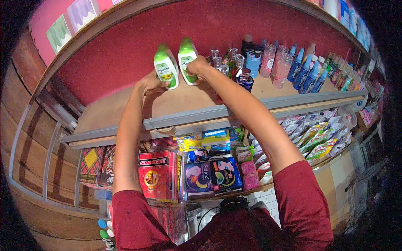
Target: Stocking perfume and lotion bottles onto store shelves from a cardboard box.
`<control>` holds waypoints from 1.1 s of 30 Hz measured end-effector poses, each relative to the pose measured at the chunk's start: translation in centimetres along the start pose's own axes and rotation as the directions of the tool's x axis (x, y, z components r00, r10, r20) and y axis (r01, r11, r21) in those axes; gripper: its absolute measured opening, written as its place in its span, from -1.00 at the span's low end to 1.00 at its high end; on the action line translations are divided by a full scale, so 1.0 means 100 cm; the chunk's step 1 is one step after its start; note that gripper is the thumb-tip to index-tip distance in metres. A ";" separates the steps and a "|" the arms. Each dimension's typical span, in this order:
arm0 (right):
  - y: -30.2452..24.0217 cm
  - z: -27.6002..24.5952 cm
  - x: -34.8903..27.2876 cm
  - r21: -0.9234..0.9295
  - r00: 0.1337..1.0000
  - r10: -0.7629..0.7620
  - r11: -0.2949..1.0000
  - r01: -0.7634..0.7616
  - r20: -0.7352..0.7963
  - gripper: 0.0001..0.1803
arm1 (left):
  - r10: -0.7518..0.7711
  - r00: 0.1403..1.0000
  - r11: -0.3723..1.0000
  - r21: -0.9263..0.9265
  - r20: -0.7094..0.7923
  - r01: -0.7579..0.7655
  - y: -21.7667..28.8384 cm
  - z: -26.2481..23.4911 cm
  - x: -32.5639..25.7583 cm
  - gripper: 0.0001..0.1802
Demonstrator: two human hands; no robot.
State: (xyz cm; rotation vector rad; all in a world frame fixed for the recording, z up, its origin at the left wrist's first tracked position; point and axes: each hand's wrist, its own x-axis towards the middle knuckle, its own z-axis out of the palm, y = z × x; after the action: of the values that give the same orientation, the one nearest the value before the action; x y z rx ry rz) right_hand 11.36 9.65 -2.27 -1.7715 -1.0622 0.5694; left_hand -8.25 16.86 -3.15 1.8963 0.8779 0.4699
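Observation:
Two white lotion bottles with green caps stand side by side on the upper wooden shelf (113,100), close to its red back wall. My left hand (150,83) is closed round the lower part of the left lotion bottle (166,69), which has an avocado on its label and leans slightly. Fingers of my right hand (197,69) are wrapped over the front of the right lotion bottle (187,54), covering part of its label. A narrow gap parts the two bottles near their caps.
Small dark perfume bottles (245,79), clear pink bottles (283,69) and blue spray bottles (310,79) stand to the right. A grey metal edge (188,117) runs along the shelf front. Below lie sanitary pad packs (226,173), red boxes (157,173) and sachets (318,138).

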 end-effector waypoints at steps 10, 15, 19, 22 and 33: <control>-0.010 -0.010 -0.015 -0.116 0.999 -0.019 0.993 0.023 0.032 -0.53 | 0.121 0.990 0.993 0.012 -0.077 -0.120 -0.013 -0.003 0.013 -0.30; -0.009 0.002 -0.022 0.041 0.993 0.066 0.997 -0.062 -0.094 -0.42 | 0.020 0.999 0.999 -0.025 -0.046 -0.021 -0.002 -0.002 0.000 -0.20; -0.015 -0.002 -0.031 -0.036 0.981 0.064 0.997 -0.071 -0.184 -0.45 | -0.010 0.983 0.997 0.079 -0.185 0.025 0.004 -0.004 -0.013 -0.10; -0.016 -0.012 -0.045 0.039 0.997 0.036 0.999 -0.034 -0.061 -0.43 | -0.029 0.977 0.995 0.082 -0.211 0.047 0.012 -0.010 -0.027 -0.04; -0.004 -0.020 -0.153 0.505 0.857 -0.514 0.728 0.463 -0.045 -0.40 | 0.260 0.677 0.965 0.209 -0.688 -0.157 0.068 0.066 -0.134 -0.17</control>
State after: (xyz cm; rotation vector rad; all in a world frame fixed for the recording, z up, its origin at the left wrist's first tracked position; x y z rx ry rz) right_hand 4.89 -4.35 -2.25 -0.9553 -1.2568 0.5368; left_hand -10.40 0.96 0.36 1.9535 1.2056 1.3949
